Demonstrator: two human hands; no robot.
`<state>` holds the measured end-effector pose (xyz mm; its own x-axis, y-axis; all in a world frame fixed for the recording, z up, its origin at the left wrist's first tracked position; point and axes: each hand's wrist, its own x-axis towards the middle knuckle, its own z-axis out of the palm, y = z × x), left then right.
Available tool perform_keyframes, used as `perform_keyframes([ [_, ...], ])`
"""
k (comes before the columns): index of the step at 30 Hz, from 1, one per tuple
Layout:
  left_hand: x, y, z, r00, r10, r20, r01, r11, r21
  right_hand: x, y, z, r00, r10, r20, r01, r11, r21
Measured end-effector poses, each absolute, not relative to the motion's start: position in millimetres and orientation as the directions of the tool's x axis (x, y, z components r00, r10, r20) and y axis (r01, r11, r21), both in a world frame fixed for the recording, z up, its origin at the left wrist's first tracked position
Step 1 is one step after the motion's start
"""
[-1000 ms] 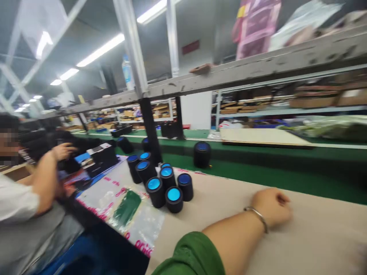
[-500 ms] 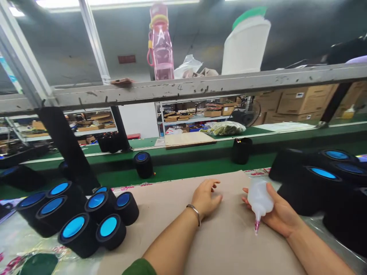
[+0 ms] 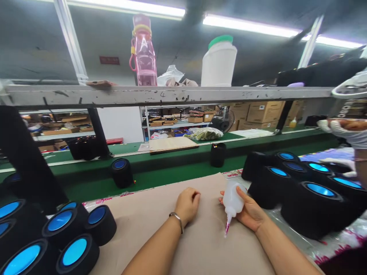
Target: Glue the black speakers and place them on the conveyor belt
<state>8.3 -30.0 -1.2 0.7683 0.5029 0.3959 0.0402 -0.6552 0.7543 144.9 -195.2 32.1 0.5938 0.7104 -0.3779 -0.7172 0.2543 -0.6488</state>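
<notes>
My right hand [image 3: 249,211] grips a small white squeeze bottle [image 3: 233,199] upside down, its pink nozzle tip [image 3: 227,228] just above the tan cardboard sheet [image 3: 200,244]. My left hand [image 3: 187,203], with a metal bracelet at the wrist, rests on the cardboard in a loose fist and holds nothing. Black cylindrical speakers with blue tops lie in a cluster at the left [image 3: 61,238] and in another at the right [image 3: 312,202].
A green conveyor belt [image 3: 172,172] runs behind the cardboard and carries two black speakers [image 3: 122,172] [image 3: 218,154]. A metal rail [image 3: 172,95] above holds a pink bottle [image 3: 143,51] and a white jug [image 3: 219,63]. A co-worker's gloved hand [image 3: 341,128] shows at the far right.
The view swung right from the left cluster and co-worker to the middle of the bench. My right hand with the bottle came into view. My left hand curled from spread fingers into a loose fist.
</notes>
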Motion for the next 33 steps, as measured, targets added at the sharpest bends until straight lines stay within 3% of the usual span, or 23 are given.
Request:
perform_keyframes([
  [6,11,-21,-2,0.713,0.635,0.296,0.121,-0.529,0.84,149,-196,29,0.576,0.721,-0.386,-0.739,0.257,-0.623],
  [13,10,-21,-2,0.728,0.645,0.233,0.158,-0.488,0.858,147,-194,28,0.616,0.695,-0.37,-0.719,0.305,-0.625],
  [21,13,-20,-3,0.746,0.633,0.209,0.176,-0.489,0.854,171,-149,61,0.672,0.66,-0.336,-0.685,0.381,-0.621],
  [33,7,-20,-1,0.719,0.683,0.128,0.327,-0.495,0.805,199,-129,22,0.579,0.759,-0.299,-0.788,0.426,-0.444],
])
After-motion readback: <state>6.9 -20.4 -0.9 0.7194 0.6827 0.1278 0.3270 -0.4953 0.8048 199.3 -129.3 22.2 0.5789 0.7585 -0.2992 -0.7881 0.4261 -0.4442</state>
